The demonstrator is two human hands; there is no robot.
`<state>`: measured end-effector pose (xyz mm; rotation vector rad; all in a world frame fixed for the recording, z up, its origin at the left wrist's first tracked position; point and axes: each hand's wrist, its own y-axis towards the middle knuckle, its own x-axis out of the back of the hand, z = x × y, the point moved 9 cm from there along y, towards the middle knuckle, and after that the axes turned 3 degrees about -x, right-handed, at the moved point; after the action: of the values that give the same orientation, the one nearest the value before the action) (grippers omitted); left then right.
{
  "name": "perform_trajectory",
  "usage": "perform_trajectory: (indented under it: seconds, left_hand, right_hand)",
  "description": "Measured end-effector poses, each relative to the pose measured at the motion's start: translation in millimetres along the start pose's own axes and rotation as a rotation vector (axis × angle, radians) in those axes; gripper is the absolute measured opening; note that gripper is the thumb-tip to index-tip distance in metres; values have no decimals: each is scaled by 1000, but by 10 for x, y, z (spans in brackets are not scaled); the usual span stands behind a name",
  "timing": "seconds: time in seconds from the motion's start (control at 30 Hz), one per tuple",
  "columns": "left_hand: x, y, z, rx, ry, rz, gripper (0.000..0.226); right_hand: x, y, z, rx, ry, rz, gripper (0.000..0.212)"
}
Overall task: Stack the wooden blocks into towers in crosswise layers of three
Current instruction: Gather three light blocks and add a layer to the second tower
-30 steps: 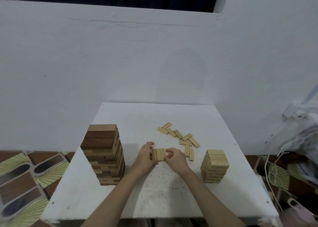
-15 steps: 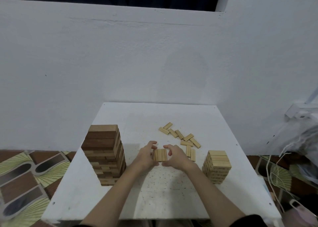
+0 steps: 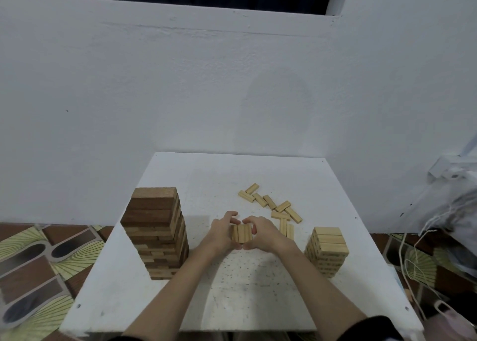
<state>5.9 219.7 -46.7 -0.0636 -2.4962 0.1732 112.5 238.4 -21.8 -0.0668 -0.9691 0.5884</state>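
Note:
A row of three pale wooden blocks [image 3: 242, 233] lies side by side at the middle of the white table [image 3: 232, 302]. My left hand [image 3: 222, 233] cups its left side and my right hand [image 3: 265, 233] cups its right side, fingers curled round the far ends and thumbs at the near ends. Several loose pale blocks [image 3: 273, 206] lie scattered behind and to the right. A tall brown tower [image 3: 156, 233] stands on the left. A shorter pale tower [image 3: 327, 250] stands on the right.
A white wall rises just behind the table. White cords and a bag [image 3: 438, 237] hang off the right edge. Patterned floor tiles [image 3: 38, 263] show to the left.
Both hands have closed in around the row of three blocks, fingers wrapping its far ends and thumbs meeting at the near side. The towers and loose blocks have not moved.

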Motion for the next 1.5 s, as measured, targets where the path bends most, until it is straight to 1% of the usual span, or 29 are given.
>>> perform_trajectory:
  seconds: [0.1, 0.2, 0.33, 0.47, 0.73, 1.0, 1.2, 1.37, 1.5]
  left_hand:
    - [1, -2, -7, -4, 0, -10, 90]
    - [-1, 0, -14, -7, -5, -18, 92]
    - [18, -29, 2, 18, -46, -58, 96]
    - [-5, -39, 12, 31, -71, -30, 94]
    - [4, -48, -54, 14, -46, -2, 95]
    - [37, -81, -168, -4, 0, -21, 94]
    - [200, -93, -501, -70, -29, -88, 94]
    - [350, -137, -891, -192, -76, -139, 98]
    - [364, -212, -1210, -258, -152, -127, 95]
  right_hand:
    - [12, 4, 16, 5, -4, 10, 63]
    - [-1, 24, -5, -2, -2, 13, 63]
    - [-14, 32, -38, -16, 8, 15, 69]
    - [-13, 25, -58, -30, 28, 19, 77]
    - [-1, 44, -60, -16, 16, 15, 64]
    - [20, 30, -49, -14, -2, 11, 63]
    - [363, -17, 89, 10, -72, -71, 69]
    - [846, -236, 202, 9, -119, -105, 66]
    - [1198, -548, 217, 28, -121, -112, 63]
